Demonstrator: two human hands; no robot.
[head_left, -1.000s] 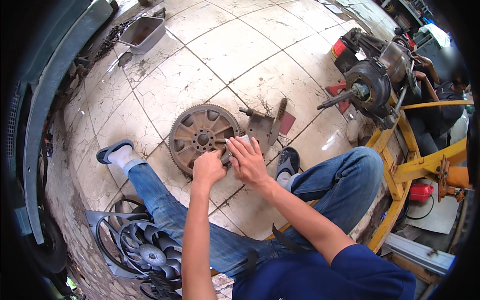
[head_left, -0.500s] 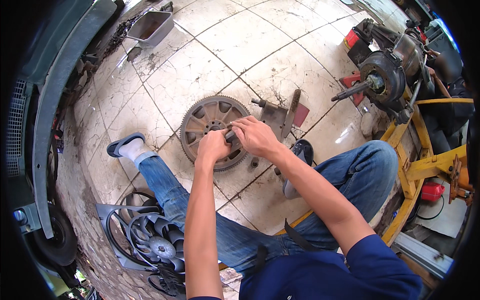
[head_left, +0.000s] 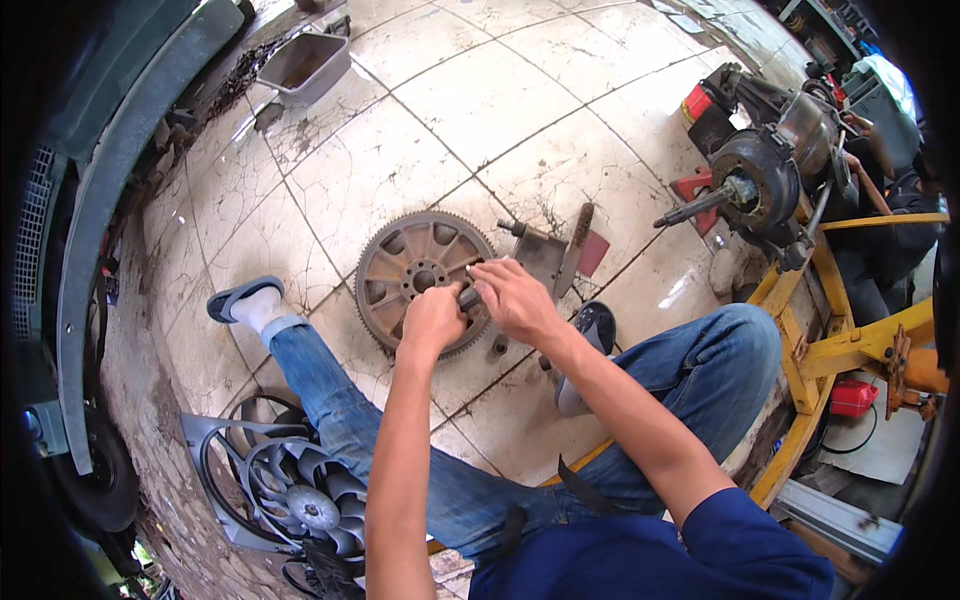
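A rusty, toothed flywheel (head_left: 385, 245) lies flat on the tiles between my feet. Above its near right part, a short dark metal piece (head_left: 470, 298) is held between my two hands; its exact kind is hidden by the fingers. My left hand (head_left: 434, 322) is closed round its left side. From the right, my right hand (head_left: 514, 302) pinches at it with bent fingers. Just beyond the right hand lie a metal block with a stub (head_left: 538, 256), a long brush-like tool (head_left: 574, 252) and a dark red sheet (head_left: 594, 254). A small round metal part (head_left: 500, 345) sits below the right hand.
A fan in its shroud (head_left: 312, 507) lies beside my left leg. At right, an axle assembly (head_left: 750, 180) stands near a yellow frame (head_left: 830, 350), with another person (head_left: 905, 220) behind it. A grey basin (head_left: 305, 68) sits far left, near a vehicle bumper (head_left: 95, 240).
The whole view has shifted slightly, with the flywheel and floor tools lower in the picture. Both hands still hold the dark metal piece, their grip slightly changed.
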